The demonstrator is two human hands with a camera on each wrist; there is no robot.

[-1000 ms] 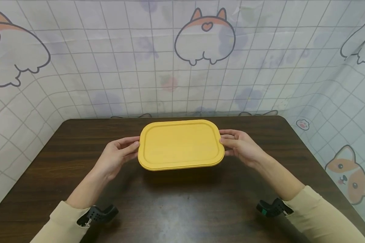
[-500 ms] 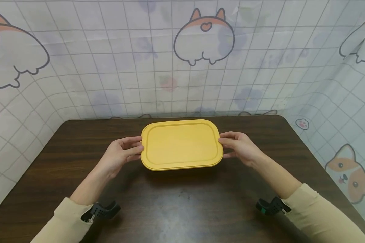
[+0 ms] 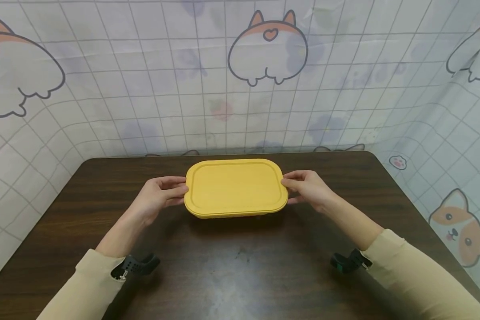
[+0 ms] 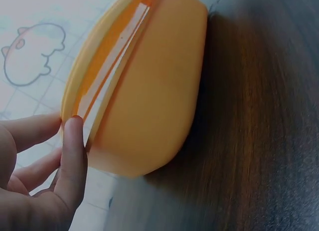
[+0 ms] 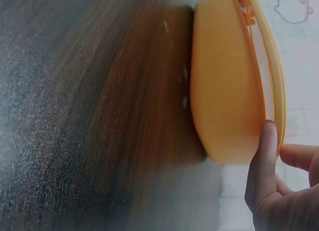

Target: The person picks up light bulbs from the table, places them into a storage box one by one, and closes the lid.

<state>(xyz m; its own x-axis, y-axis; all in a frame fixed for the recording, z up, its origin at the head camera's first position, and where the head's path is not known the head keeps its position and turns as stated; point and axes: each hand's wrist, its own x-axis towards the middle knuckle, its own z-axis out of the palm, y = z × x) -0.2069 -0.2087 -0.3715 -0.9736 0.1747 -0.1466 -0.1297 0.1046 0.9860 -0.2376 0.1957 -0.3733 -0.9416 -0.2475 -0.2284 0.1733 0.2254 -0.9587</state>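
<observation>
A yellow rectangular lid [image 3: 237, 186] with rounded corners lies across the middle of the head view. At its left end my left hand [image 3: 157, 195] pinches the edge between thumb and fingers. Its right end is held the same way by my right hand [image 3: 310, 189]. Under the lid stands a yellow box [image 4: 154, 86] on the table, mostly hidden from above. In the left wrist view a narrow gap shows between the lid [image 4: 75, 81] and the box's rim. The right wrist view has a similar gap above the box [image 5: 224, 81], with small orange-red bits at its far end.
The dark wood-grain table [image 3: 240, 275] has a rounded back edge. Behind and beside it hangs a white gridded cloth [image 3: 164, 102] printed with cartoon corgis. A black wrist strap [image 3: 134, 266] sits at the left cuff, with a similar strap [image 3: 350, 261] at the right.
The lid has come down slightly at its front and right, and the box's edge now shows beneath its front. My right hand has shifted left with it; my left hand has moved slightly right.
</observation>
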